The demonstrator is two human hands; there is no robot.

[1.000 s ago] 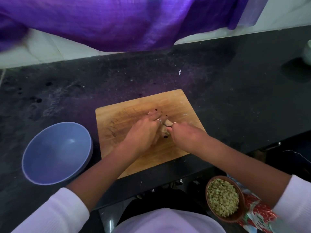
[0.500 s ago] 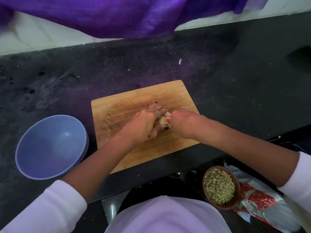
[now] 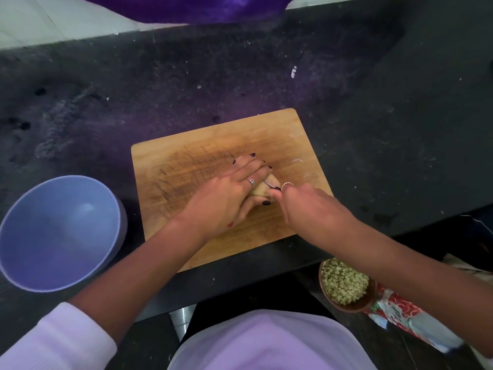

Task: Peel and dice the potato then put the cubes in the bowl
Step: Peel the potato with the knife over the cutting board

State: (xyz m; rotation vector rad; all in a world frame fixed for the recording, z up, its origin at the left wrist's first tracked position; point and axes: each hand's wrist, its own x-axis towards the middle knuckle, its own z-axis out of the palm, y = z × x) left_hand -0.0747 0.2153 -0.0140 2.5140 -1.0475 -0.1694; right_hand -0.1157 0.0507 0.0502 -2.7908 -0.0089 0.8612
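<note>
My left hand [image 3: 226, 201] clamps the peeled potato [image 3: 262, 187] near the right edge of the wooden cutting board [image 3: 186, 166]; my right hand [image 3: 304, 206] grips a knife [image 3: 271, 185] against it. The blue bowl [image 3: 53, 231] sits left of the board.

I see only a sliver of the potato [image 3: 262, 187] between my left hand [image 3: 226, 198] and right hand [image 3: 306, 206], and I cannot make out what the right fingers grip.
</note>
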